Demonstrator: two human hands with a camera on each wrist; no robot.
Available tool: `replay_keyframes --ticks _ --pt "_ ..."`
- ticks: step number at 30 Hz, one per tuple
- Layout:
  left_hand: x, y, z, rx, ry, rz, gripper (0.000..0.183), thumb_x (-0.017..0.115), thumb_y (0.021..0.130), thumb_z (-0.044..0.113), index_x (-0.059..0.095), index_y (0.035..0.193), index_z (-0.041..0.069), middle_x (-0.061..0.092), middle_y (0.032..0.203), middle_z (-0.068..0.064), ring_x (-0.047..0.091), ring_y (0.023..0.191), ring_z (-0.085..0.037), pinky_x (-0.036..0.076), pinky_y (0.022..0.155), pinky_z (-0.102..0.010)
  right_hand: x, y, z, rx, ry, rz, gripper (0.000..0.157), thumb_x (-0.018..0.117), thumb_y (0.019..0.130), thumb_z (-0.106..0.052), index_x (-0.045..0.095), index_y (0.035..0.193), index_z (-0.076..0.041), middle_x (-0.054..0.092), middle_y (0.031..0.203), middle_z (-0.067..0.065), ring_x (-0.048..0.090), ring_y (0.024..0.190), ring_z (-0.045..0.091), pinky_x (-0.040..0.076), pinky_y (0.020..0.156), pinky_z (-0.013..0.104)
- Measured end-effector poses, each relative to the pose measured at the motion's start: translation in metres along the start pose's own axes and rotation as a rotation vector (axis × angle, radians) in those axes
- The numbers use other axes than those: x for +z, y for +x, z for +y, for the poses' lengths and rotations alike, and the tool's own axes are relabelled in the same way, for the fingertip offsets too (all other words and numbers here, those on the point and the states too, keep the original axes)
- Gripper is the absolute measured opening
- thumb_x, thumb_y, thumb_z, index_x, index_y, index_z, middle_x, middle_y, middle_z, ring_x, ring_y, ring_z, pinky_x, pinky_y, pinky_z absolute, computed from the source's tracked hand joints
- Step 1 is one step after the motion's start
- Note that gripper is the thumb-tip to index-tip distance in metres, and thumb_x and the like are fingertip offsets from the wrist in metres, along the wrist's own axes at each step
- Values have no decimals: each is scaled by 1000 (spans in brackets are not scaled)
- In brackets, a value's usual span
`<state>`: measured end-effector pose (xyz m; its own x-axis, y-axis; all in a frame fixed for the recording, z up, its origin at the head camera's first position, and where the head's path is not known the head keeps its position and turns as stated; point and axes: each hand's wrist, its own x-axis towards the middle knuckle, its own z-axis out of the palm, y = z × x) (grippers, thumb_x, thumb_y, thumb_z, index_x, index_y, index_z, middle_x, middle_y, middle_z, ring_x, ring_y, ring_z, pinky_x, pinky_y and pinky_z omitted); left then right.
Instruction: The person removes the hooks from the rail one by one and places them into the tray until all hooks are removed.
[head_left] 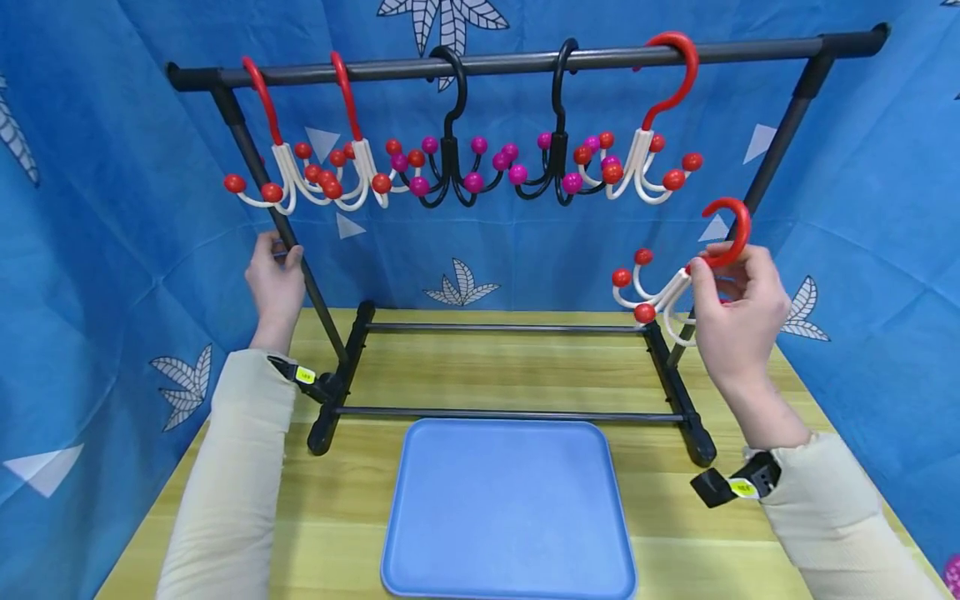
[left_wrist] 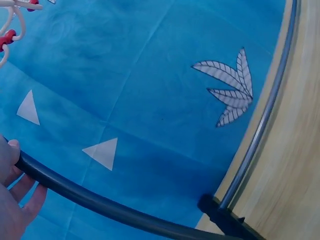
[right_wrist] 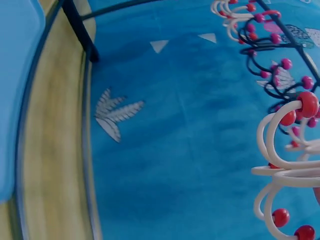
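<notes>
1. Right hand (head_left: 742, 308): thumb and fingers pinch a red-and-white hanger (head_left: 677, 283) at the lower part of its red hook (head_left: 741, 225), close to where the white body begins.
2. Position of the hanger relative to the grip: the hook curves up above the fingers, its tip unattached; the white prongs with red balls spread out to the left of the hand and below it. The hanger is tilted and apart from the rail (head_left: 510, 62), below the rightmost hanging piece.
3. Right wrist view: the prongs fill the right edge; most of the hand is out of that picture.
4. Left hand (head_left: 276, 279): thumb and fingers are wrapped around the left upright (head_left: 324, 308) of the black rack, below the hanging pieces.
5. On the rail, from left to right: two red-and-white hangers (head_left: 363, 158), two black hangers with pink balls (head_left: 450, 158), and one further red-and-white hanger (head_left: 641, 158).
6. The right upright (head_left: 780, 142) passes behind the right hand.
7. A blue tray (head_left: 510, 508) lies on the wood-grain table (head_left: 337, 517), in front of the rack's lower bars.
</notes>
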<state>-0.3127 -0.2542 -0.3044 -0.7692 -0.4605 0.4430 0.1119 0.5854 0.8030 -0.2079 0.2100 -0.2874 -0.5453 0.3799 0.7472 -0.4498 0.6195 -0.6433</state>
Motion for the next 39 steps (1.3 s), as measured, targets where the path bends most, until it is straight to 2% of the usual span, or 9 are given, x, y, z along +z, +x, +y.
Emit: replay_keyframes --ticks 5,10,12,15,19,23,26,32,39 --pt "0 0 -1 13 4 20 29 50 93 15 50 120 3 57 111 -17 55 101 -27 44 86 -39 14 -25 7 -17 18 -45 27 63 85 -17 59 103 2 64 96 11 55 77 -11 44 73 7" --pt "0 0 -1 10 5 13 29 50 93 16 49 120 3 57 112 -17 55 102 -27 45 87 -39 25 -42 12 -33 47 -72 21 66 82 -13 62 97 1 66 88 12 53 74 -15 44 69 6" --pt "1 1 -1 12 8 12 29 50 93 16 49 120 3 57 112 -17 55 102 -27 45 87 -39 26 -47 6 -31 59 -97 18 67 81 -9 63 95 2 67 87 15 53 74 -16 43 67 5" --pt "1 0 -1 12 11 6 29 49 93 16 49 120 3 57 112 -16 55 102 -27 44 87 -38 31 -56 7 -44 47 -140 17 68 80 -8 64 93 1 68 85 13 52 73 -18 42 61 7" --pt "0 0 0 18 17 -5 29 49 94 16 49 120 3 57 111 -16 54 101 -27 44 85 -38 40 -68 18 -80 11 -200 15 71 78 -11 65 90 -3 69 83 8 60 71 -2 38 53 13" --pt "0 0 1 26 28 -17 29 49 94 15 48 120 2 57 111 -17 54 101 -27 44 85 -38 46 -78 18 -85 -4 -275 14 73 75 -9 65 86 -5 69 81 7 65 70 18 36 54 17" --pt "0 0 1 27 35 -22 29 48 94 15 48 120 2 56 111 -17 54 101 -28 45 85 -39 51 -86 17 -68 -6 -337 12 73 74 -8 65 83 -8 68 80 6 66 71 20 38 55 21" --pt "-2 2 1 39 47 -14 28 49 94 13 48 118 0 57 110 -18 54 100 -29 44 84 -39 64 -102 13 -59 2 -476 10 72 74 -6 65 81 -9 65 82 4 64 73 18 51 66 34" --pt "-3 2 1 10 44 -39 29 48 94 16 48 120 3 55 110 -16 53 101 -27 44 85 -38 78 -123 9 -35 -11 -598 11 72 75 -8 64 81 -11 64 80 1 63 71 13 53 65 31"
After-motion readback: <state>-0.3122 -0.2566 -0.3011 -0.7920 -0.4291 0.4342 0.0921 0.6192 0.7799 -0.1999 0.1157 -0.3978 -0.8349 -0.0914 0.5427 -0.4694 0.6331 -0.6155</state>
